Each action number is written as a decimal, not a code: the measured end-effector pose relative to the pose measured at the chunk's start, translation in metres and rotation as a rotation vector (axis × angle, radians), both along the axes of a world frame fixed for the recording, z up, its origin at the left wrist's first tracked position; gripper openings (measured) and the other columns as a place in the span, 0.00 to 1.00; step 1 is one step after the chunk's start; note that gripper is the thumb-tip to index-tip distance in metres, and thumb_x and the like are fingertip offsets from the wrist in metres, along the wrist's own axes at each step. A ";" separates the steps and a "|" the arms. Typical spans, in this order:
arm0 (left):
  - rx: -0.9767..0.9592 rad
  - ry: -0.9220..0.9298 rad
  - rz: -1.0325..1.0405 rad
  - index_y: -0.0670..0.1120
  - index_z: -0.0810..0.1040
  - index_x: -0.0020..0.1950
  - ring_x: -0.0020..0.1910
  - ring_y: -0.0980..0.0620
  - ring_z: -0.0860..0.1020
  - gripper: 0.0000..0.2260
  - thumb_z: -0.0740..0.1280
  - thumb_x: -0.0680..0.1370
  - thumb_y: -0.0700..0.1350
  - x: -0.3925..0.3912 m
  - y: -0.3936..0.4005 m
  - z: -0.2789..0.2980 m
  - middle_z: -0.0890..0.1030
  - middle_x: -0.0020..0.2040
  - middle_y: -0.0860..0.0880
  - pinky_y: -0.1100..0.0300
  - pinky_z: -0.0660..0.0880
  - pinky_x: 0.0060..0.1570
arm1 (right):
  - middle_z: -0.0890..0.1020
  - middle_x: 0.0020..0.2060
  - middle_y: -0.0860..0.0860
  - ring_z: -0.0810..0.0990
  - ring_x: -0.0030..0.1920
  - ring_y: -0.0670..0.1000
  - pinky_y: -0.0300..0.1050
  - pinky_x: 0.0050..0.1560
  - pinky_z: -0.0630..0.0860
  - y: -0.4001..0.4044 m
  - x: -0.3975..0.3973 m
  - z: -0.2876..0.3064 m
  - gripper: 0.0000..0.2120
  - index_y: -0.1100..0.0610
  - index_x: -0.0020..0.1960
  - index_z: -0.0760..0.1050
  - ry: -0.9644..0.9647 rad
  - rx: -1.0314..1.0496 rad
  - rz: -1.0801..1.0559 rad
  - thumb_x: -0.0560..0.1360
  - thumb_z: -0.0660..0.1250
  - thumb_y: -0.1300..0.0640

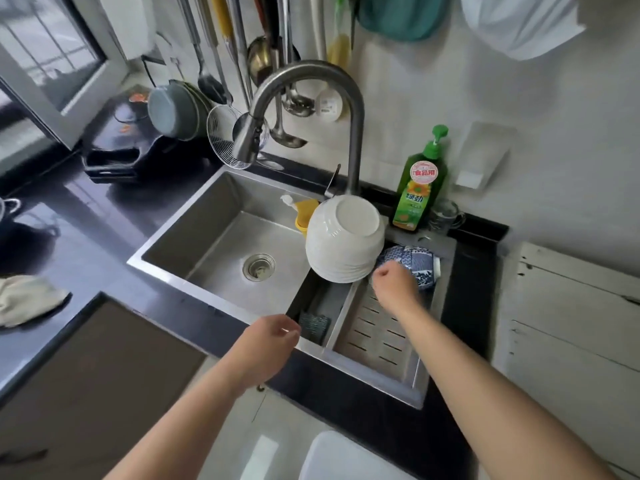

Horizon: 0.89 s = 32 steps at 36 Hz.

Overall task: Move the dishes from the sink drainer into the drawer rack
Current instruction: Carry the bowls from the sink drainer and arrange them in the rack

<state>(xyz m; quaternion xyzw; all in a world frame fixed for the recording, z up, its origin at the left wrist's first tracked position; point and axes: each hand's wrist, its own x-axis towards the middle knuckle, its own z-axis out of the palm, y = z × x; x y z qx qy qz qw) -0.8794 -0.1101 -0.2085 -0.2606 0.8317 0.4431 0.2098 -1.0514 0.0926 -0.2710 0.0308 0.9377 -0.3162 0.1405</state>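
Our right hand [393, 284] touches the blue patterned bowl [415, 263] beside stacked white bowls [343, 240] in the drainer [377, 336], grip unclear; left hand [268, 337] released, loosely curled.

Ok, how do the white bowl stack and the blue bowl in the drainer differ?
The white bowls are plain; the blue bowl is patterned. The white bowls form a tall nested stack tipped toward the sink; the blue bowl looks like a single one, lower down. The right hand is at the blue bowl; nothing touches the white bowls. Both lie upside down in the drainer.
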 end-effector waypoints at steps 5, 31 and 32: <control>-0.042 -0.016 -0.013 0.57 0.81 0.48 0.48 0.52 0.84 0.06 0.65 0.79 0.48 -0.009 0.006 -0.008 0.85 0.48 0.53 0.54 0.80 0.53 | 0.71 0.67 0.59 0.70 0.67 0.62 0.57 0.64 0.74 0.048 -0.046 -0.024 0.25 0.57 0.70 0.69 0.140 0.271 -0.057 0.76 0.73 0.53; -0.077 -0.087 0.013 0.55 0.82 0.52 0.50 0.51 0.83 0.07 0.65 0.80 0.46 0.016 0.003 -0.023 0.85 0.48 0.54 0.51 0.80 0.58 | 0.55 0.78 0.58 0.54 0.79 0.65 0.64 0.76 0.61 0.101 -0.097 -0.060 0.61 0.46 0.82 0.47 -0.062 0.322 0.353 0.63 0.84 0.52; -0.073 -0.086 0.011 0.56 0.82 0.52 0.50 0.51 0.83 0.07 0.65 0.80 0.46 0.016 0.004 -0.024 0.85 0.48 0.55 0.51 0.79 0.58 | 0.55 0.78 0.58 0.54 0.78 0.65 0.65 0.76 0.62 0.101 -0.097 -0.059 0.60 0.46 0.82 0.47 -0.067 0.326 0.352 0.63 0.84 0.52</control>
